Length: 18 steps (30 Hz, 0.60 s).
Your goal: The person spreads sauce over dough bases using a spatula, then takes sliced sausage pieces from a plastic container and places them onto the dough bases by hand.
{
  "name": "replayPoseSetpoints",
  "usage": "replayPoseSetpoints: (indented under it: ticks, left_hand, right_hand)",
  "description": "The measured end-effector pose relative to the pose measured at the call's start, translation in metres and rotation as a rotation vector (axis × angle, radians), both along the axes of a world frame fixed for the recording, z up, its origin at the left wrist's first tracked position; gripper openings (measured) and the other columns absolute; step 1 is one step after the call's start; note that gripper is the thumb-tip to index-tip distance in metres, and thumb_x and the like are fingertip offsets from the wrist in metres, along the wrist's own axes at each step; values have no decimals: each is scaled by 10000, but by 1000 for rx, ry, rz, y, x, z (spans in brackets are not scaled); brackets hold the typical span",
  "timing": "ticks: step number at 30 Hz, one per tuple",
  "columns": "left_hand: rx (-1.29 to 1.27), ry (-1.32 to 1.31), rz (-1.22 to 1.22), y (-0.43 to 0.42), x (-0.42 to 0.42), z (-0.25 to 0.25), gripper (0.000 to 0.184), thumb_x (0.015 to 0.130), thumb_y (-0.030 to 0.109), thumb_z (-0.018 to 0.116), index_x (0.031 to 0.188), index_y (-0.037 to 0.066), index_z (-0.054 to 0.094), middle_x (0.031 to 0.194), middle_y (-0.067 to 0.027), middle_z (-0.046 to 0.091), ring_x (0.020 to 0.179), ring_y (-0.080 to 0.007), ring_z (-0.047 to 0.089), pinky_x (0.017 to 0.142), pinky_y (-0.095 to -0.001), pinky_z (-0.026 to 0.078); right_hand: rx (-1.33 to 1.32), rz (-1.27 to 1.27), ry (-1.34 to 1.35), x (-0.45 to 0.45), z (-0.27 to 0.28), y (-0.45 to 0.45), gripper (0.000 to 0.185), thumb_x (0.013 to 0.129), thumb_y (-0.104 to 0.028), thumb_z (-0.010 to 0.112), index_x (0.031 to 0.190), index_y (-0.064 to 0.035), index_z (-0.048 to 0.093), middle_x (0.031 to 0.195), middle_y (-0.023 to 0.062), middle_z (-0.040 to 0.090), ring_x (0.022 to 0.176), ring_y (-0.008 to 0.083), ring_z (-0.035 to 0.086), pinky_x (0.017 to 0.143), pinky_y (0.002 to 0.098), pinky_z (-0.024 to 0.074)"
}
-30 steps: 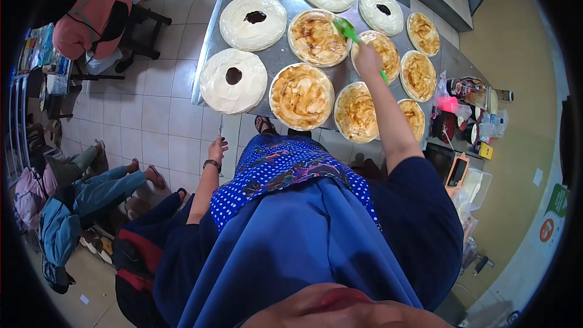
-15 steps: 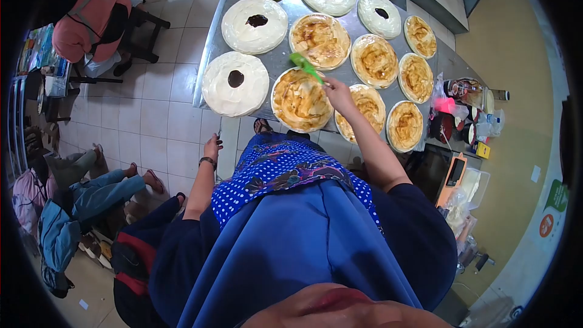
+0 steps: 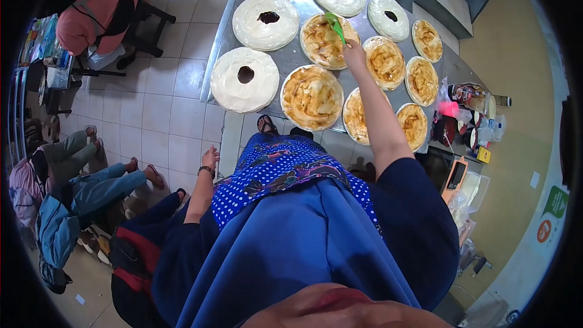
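My right hand [image 3: 354, 54] is closed around the handle of a green spatula [image 3: 335, 27]. The blade rests on or just over a round cake [image 3: 320, 42] whose cream top is swirled with brown. Nearer to me lies another brown-swirled cake [image 3: 311, 98], and a further one [image 3: 357, 120] is partly hidden by my right forearm. To the left sits a cake [image 3: 228, 82] with plain white cream and a dark dollop [image 3: 245, 75] in its middle. My left hand [image 3: 210, 157] hangs beside the table, fingers loosely apart, with nothing visible in it.
Several more cakes share the metal table [image 3: 285, 61]. Bottles and packages [image 3: 470, 109] crowd its right end, near an orange-framed device [image 3: 455, 176]. One person sits on a stool [image 3: 143, 30] at upper left; other people's legs [image 3: 115, 179] show at lower left.
My right hand and the spatula have moved away from me, from the near brown-swirled cake to the one behind it. My left hand has dropped slightly. The view has shifted a little.
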State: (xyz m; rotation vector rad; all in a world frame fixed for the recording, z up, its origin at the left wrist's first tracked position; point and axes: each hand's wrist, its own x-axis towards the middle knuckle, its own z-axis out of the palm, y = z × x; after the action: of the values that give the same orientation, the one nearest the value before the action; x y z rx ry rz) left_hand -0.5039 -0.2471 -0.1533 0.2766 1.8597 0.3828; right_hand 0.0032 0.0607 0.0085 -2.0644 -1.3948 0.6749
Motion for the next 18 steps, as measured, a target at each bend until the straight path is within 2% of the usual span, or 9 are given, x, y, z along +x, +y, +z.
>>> replayPoseSetpoints:
  ticks: [1,3,5,7,10,12,14,16,18]
  left_hand:
    - [-19,19,-10,-1,-2,3,557,889,514,455,1138,27,561,972,-94,627,729,-158,584,569,-300,425]
    - [-13,12,1,3,-3,2,558,886,525,449,1146,44,560,979,-86,628,728,-153,584,570,-305,412]
    - [-16,5,10,4,-5,0,558,883,535,444,1153,60,559,986,-79,630,727,-148,584,571,-309,400]
    - [-35,-84,-67,13,-4,2,639,881,584,369,1298,110,463,1239,-86,548,1043,-219,535,818,-463,349]
    - [-2,-107,-69,22,2,8,635,881,579,374,1302,111,460,1244,-85,544,1058,-214,525,839,-453,338]
    - [-10,-101,-82,24,1,4,629,883,576,373,1297,111,465,1235,-82,551,1040,-212,533,824,-452,346]
    - [-18,-97,-106,27,0,1,623,885,572,371,1292,112,470,1227,-79,557,1023,-209,542,809,-450,354]
    - [-29,-36,-97,28,0,-1,580,869,568,432,1182,93,547,1019,-39,625,777,-124,574,587,-327,359]
    - [-32,-42,-115,33,0,-4,594,865,573,429,1192,91,544,1030,-37,626,786,-135,577,598,-343,367]
  right_hand:
    - [-2,-1,1,-2,-1,-1,280,847,-189,541,1083,-68,629,859,178,656,784,299,633,713,369,476]
    - [-170,250,-210,-11,3,-4,258,849,-185,533,1059,-82,642,919,188,653,880,345,619,771,381,477]
    - [-96,342,-237,-23,24,-47,258,845,-169,519,1065,-105,637,924,182,634,860,355,608,769,402,478]
    - [-31,426,-422,-6,36,-89,281,840,-159,509,1098,-140,619,942,146,615,824,332,618,736,424,479]
    - [-258,290,-655,54,54,-119,310,839,-168,515,1135,-200,600,945,105,603,804,304,621,688,428,479]
    - [-341,187,-754,68,73,-115,308,842,-174,516,1136,-213,600,948,94,608,815,296,621,682,429,480]
    - [-80,84,-708,79,75,-92,311,853,-170,495,1145,-224,587,940,93,604,817,303,618,677,433,482]
    - [-1,234,-610,66,48,-56,333,860,-160,474,1174,-222,565,950,96,602,820,317,617,682,441,483]
    - [36,335,-667,27,45,-26,355,858,-135,456,1190,-218,551,961,113,601,839,333,614,703,443,486]
